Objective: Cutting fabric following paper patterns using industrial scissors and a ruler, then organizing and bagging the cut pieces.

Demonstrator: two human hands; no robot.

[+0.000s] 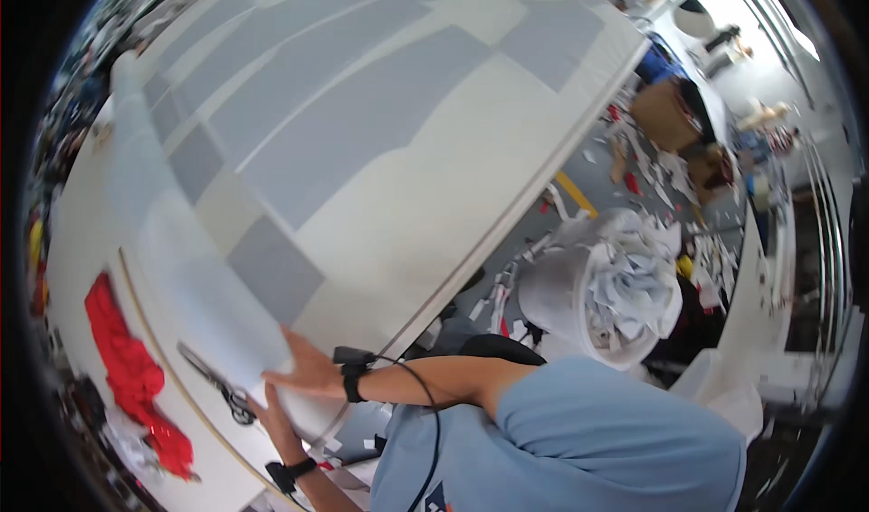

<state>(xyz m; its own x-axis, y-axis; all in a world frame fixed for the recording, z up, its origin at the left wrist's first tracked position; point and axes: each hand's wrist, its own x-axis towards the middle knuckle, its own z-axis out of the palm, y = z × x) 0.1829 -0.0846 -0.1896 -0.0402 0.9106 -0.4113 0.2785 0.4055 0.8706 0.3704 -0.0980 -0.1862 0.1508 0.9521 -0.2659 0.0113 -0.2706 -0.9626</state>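
Observation:
A long pale roll of sheet material (195, 258) lies along the left side of the big table, bowed by the lens. My right hand (312, 369) curves over its near end, thumb and fingers apart around the surface. Close below, my left hand (273, 414) holds the same end from its left side; some of its fingers are hidden. Just left of that hand rest dark-handled scissors (222, 385). Grey flat shapes (353, 123) cover much of the white sheet (434, 204) spread to the right of the roll.
A long thin stick (163, 358) and crumpled red cloth (136, 376) lie left of the scissors. Right of the table edge, a white bin (566, 299) overflows with crumpled pale scraps. Offcuts and cardboard boxes (665, 114) litter the grey floor. A cable (430, 394) hangs by my right arm.

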